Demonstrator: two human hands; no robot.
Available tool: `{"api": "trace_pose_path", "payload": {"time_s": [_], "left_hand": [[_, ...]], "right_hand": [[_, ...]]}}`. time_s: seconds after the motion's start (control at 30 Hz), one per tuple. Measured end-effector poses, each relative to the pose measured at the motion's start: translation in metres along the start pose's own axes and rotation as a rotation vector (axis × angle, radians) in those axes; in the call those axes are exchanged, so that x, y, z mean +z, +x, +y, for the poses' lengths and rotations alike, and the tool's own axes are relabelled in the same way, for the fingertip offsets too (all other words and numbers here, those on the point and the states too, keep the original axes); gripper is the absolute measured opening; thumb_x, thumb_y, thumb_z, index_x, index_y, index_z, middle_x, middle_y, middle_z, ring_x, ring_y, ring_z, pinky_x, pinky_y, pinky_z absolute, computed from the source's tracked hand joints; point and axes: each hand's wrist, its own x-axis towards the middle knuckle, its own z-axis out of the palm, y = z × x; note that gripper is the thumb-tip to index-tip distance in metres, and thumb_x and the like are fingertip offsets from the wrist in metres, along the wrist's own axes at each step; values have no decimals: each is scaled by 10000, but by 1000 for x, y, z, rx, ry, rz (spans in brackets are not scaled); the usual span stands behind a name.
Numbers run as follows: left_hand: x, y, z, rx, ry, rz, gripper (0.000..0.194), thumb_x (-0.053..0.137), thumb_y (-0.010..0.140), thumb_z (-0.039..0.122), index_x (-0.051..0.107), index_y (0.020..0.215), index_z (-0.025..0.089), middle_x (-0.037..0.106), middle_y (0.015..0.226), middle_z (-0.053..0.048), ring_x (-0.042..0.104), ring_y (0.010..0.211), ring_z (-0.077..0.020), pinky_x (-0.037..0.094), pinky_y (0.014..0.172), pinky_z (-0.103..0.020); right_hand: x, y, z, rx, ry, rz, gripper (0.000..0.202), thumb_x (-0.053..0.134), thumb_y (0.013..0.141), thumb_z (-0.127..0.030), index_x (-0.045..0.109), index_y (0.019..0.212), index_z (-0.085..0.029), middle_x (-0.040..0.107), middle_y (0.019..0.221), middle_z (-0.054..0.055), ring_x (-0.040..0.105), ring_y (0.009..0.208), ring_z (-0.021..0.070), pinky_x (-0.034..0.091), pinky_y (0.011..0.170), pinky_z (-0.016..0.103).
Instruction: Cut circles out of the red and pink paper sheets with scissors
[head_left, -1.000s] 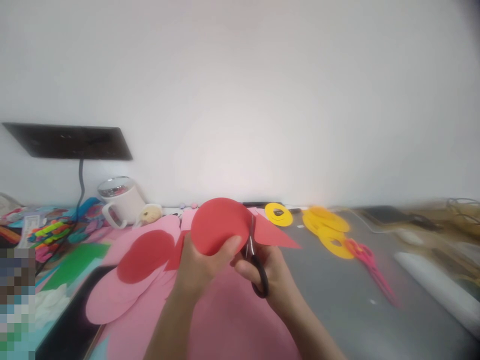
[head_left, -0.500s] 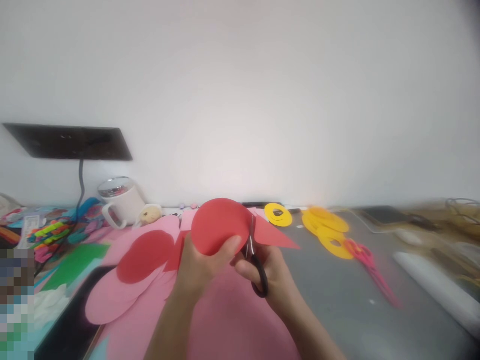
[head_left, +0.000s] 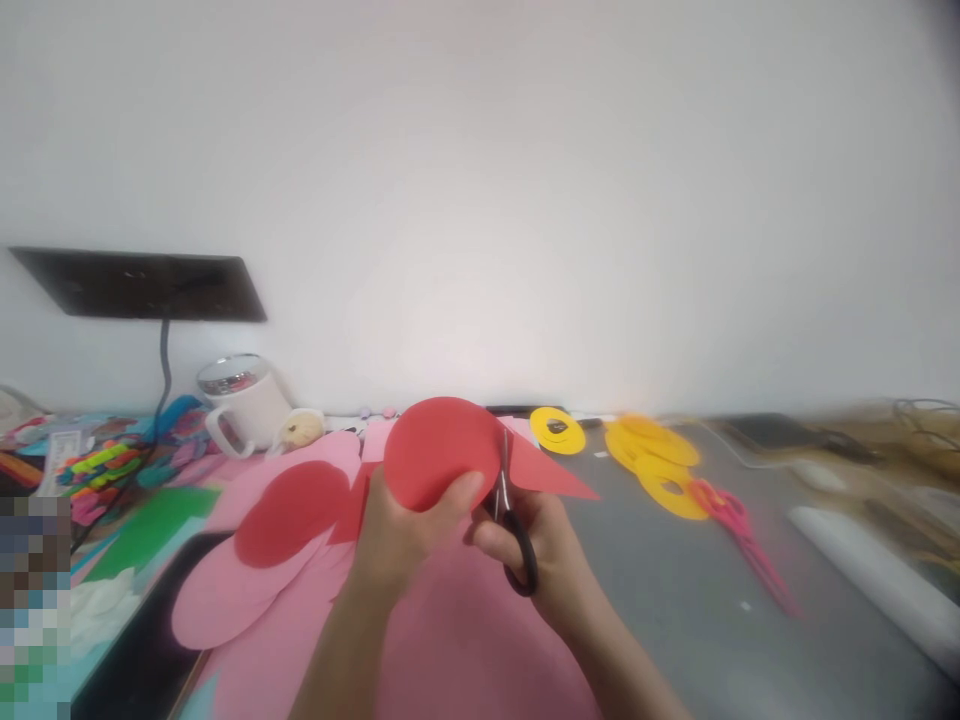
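Note:
My left hand point(head_left: 409, 525) grips the lower edge of a red paper point(head_left: 442, 450) with a rounded outline, thumb on top. In my right hand point(head_left: 536, 550) are black-handled scissors point(head_left: 521, 550), their blades upright at the paper's right edge. A pointed red strip point(head_left: 547, 470) sticks out to the right of the blades. Pink paper point(head_left: 480, 640) lies under both hands. To the left, a red paper circle point(head_left: 292, 512) rests on pink rounded pieces point(head_left: 217, 595).
Yellow paper rings point(head_left: 667, 485) and pink scissors point(head_left: 750, 545) lie on the grey mat point(head_left: 660, 620) at right. A white mug point(head_left: 251, 410) stands back left, near green paper point(head_left: 150, 530). A white roll point(head_left: 870, 580) lies far right.

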Motion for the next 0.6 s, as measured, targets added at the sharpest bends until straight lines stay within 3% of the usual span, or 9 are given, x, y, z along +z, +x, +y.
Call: {"api": "trace_pose_path", "payload": {"time_s": [0.2, 0.6], "left_hand": [[1, 1, -3, 16, -43, 34, 242, 675, 655, 341, 563, 495, 197, 621, 539, -34, 645, 612, -211, 499, 517, -283], [1, 1, 0, -36, -70, 35, 176, 675, 654, 320, 610, 552, 192, 556, 459, 7, 530, 452, -153, 430, 442, -274]], "right_hand": [[0, 0, 1, 13, 7, 3, 346, 737, 705, -445, 476, 699, -219, 387, 612, -44, 351, 580, 135, 293, 531, 270], [1, 1, -2, 19, 10, 16, 245, 719, 667, -343, 515, 630, -214, 353, 561, -57, 335, 545, 124, 287, 508, 261]]}}
